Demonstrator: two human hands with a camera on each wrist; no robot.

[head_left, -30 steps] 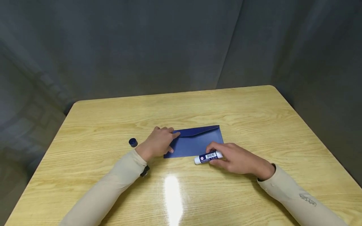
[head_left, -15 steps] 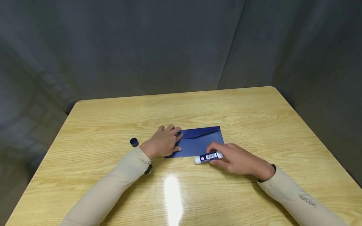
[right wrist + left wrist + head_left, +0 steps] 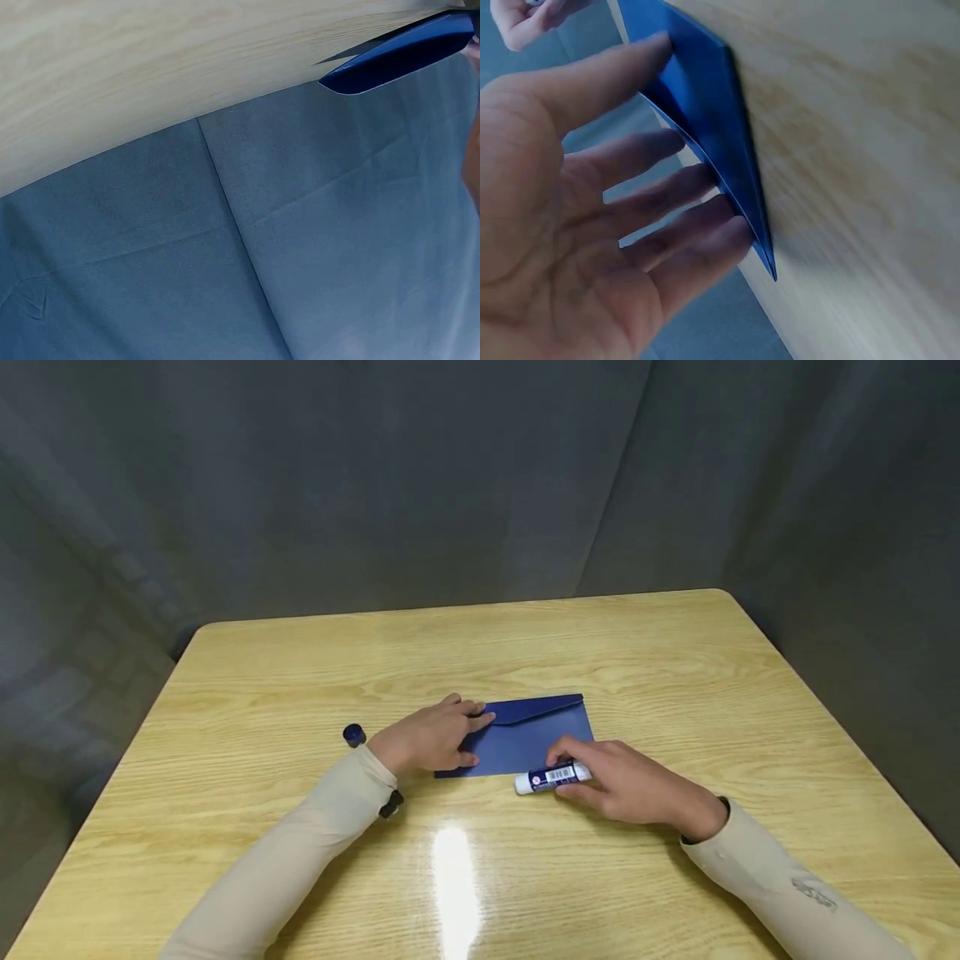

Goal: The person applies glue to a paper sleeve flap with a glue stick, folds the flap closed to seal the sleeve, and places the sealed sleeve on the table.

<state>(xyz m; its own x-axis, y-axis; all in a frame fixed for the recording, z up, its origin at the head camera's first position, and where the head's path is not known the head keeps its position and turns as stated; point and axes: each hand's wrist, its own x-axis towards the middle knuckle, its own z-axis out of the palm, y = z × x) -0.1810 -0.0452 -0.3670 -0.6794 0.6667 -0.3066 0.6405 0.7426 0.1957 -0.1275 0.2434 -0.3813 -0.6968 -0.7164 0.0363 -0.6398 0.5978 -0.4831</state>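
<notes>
A blue envelope (image 3: 536, 746) lies on the table, its darker flap (image 3: 536, 708) folded down but lifting a little toward the right. My left hand (image 3: 431, 737) rests over the envelope's left part, with fingertips on the flap and the thumb near the front edge. In the left wrist view, the fingers of this hand (image 3: 577, 217) are mostly straight against the blue paper (image 3: 712, 112). At the envelope's front right, my right hand (image 3: 633, 785) grips a glue stick (image 3: 542, 779), a white tube with a dark blue label and barcode. Only the envelope (image 3: 405, 60) shows clearly in the right wrist view.
A small dark blue cap (image 3: 354, 734) sits on the wooden table (image 3: 637, 652), left of the envelope and close to the left wrist. Dark grey curtains (image 3: 375, 485) hang behind the table and at its sides.
My left hand has slid to the right along the envelope, its fingers now farther over the flap. The right hand and glue stick have stayed in place.
</notes>
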